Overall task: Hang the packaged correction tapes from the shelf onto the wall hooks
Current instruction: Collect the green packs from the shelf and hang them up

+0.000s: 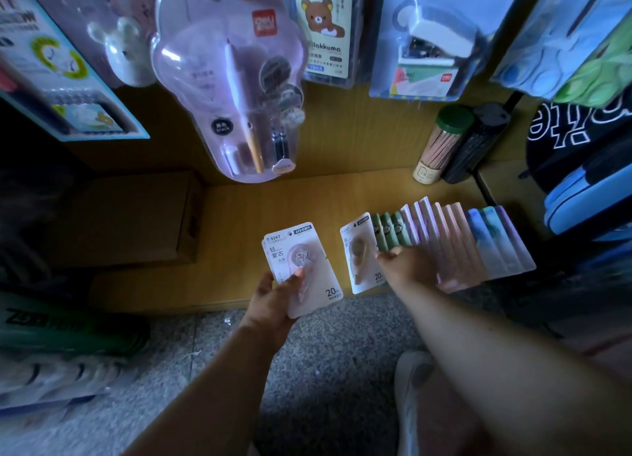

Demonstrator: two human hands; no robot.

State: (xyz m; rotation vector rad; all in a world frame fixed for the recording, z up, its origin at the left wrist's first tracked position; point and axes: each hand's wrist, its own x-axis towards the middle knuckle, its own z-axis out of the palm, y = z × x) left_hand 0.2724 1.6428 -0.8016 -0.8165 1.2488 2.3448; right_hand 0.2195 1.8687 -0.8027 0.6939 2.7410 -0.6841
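Observation:
My left hand (273, 301) holds a small stack of packaged correction tapes (301, 264), a pink one on top, above the front edge of the low wooden shelf (239, 223). A fanned row of more correction tape packs (461, 240) lies on the shelf to the right, in brown, green, pink and blue. My right hand (407, 267) rests on the left end of that row, fingers curled over the brown pack (359, 253) and the green ones. How firmly it grips them is not clear.
Blister packs hang on the wall above: a pink pen set (232, 79), a bear-print pack (325, 24), a stapler pack (434, 38). A pencil tube (441, 144) stands at the shelf's back right. A cardboard box (130, 216) sits at left. Speckled floor lies below.

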